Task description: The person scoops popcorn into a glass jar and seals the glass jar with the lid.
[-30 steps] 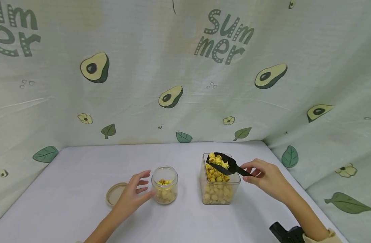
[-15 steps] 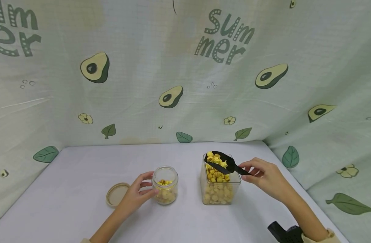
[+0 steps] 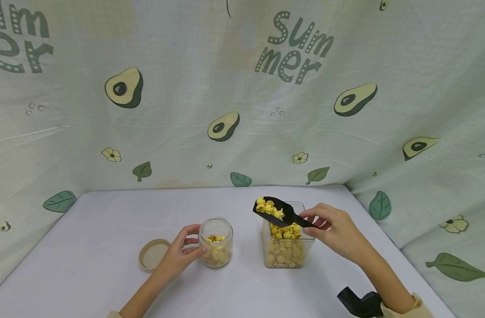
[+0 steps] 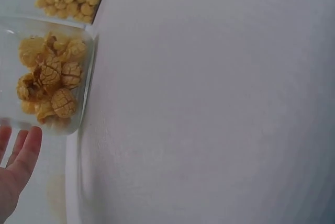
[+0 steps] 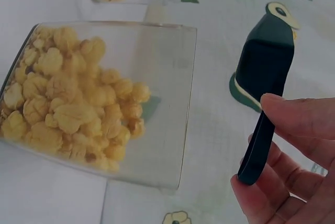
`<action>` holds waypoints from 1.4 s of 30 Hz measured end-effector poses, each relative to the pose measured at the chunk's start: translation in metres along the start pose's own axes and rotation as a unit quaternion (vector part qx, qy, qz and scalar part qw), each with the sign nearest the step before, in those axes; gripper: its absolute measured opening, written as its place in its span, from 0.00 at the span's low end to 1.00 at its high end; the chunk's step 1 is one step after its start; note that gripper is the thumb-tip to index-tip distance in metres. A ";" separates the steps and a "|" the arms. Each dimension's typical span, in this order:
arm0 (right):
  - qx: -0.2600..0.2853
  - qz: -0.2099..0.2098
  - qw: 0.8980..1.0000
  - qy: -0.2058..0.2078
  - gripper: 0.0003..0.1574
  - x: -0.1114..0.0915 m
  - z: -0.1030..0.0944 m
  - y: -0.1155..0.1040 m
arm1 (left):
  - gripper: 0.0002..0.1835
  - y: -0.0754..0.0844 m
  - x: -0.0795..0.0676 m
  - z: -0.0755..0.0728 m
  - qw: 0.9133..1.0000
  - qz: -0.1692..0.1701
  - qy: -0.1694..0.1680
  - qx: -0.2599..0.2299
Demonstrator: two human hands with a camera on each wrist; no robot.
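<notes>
My left hand (image 3: 182, 251) holds the left side of a round glass jar (image 3: 216, 242), thumb in front and fingers along the side. Popcorn (image 4: 55, 77) lies in the jar's lower part, seen closely in the left wrist view. In my right hand (image 3: 332, 226) is the handle of a black scoop (image 3: 289, 215), pinched between thumb and fingers. Yellow popcorn (image 3: 269, 208) fills the scoop's bowl. The scoop is raised over the left side of a clear square container (image 3: 268, 251), which stands on the table with a lot of popcorn inside.
A round beige lid (image 3: 152, 255) lies on the white table (image 3: 242, 291), left of the jar and close to my left forearm. Behind the table hangs a cloth (image 3: 178, 110) printed with avocados and leaves. A black device (image 3: 359, 302) is by my right wrist.
My left hand has come up to the jar and taken hold of its side. My right hand has moved left with the loaded scoop, from over the container's middle to its left edge.
</notes>
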State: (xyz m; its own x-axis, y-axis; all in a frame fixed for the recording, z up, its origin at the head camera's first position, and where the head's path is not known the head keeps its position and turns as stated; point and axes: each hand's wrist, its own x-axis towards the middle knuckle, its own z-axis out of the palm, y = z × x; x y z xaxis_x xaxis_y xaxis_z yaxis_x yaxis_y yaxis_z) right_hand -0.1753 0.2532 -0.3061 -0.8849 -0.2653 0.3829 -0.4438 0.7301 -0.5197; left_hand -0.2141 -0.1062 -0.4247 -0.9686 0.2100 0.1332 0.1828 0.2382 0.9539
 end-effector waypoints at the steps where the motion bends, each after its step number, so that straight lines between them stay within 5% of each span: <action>1: 0.000 -0.003 1.000 -0.003 0.17 0.002 0.001 -0.003 | 0.31 -0.001 0.000 0.000 1.000 0.000 -0.001 0.000; 12: -0.006 -0.023 0.999 -0.047 0.15 0.022 0.020 -0.027 | 0.31 0.002 0.001 0.001 1.000 -0.006 -0.003 -0.006; 19: -0.065 -0.020 0.995 -0.074 0.14 0.036 0.033 -0.043 | 0.31 0.003 0.001 0.001 1.000 -0.017 -0.001 -0.007; 30: -0.174 -0.025 0.977 -0.119 0.13 0.055 0.054 -0.066 | 0.31 0.002 -0.001 0.003 1.000 0.001 -0.001 -0.002; 42: -0.265 -0.075 0.948 -0.160 0.18 0.075 0.061 -0.087 | 0.32 0.001 -0.001 0.002 1.000 -0.023 0.001 -0.011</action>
State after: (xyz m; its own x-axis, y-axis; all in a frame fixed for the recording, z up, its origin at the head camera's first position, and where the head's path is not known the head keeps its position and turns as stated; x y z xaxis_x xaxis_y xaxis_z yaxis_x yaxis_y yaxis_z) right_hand -0.2118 0.1318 -0.2788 -0.8532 -0.5059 0.1272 -0.5087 0.8609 0.0118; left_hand -0.2126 -0.1039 -0.4246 -0.9760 0.1984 0.0894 0.1345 0.2267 0.9646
